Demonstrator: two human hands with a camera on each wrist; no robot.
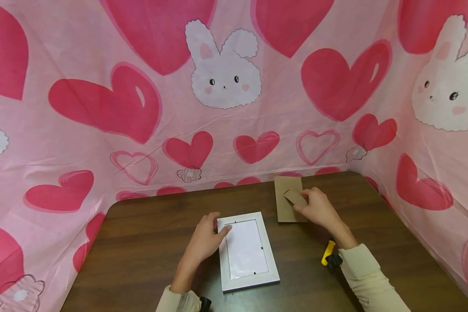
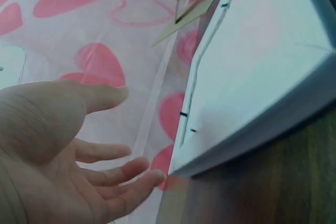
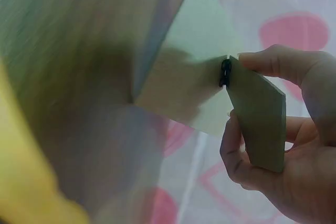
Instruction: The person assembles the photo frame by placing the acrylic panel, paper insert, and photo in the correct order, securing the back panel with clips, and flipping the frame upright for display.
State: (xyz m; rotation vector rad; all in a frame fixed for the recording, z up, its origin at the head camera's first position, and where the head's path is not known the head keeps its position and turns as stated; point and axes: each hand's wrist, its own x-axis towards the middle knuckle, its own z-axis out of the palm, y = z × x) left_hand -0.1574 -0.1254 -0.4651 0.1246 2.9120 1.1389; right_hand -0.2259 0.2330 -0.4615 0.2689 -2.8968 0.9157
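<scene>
A white picture frame lies back side up on the table, with a white sheet inside its opening and small black tabs along the inner edge. My left hand is at the frame's upper left corner, thumb over the border, fingers loosely spread; the left wrist view shows the palm beside the frame. To the right, my right hand pinches the fold-out stand of a brown backing board between thumb and fingers. A black hinge joins stand and board.
A yellow object lies on the brown wooden table, close to my right wrist and partly hidden by the black wrist camera. A pink cloth with hearts and rabbits hangs behind the table and along its sides.
</scene>
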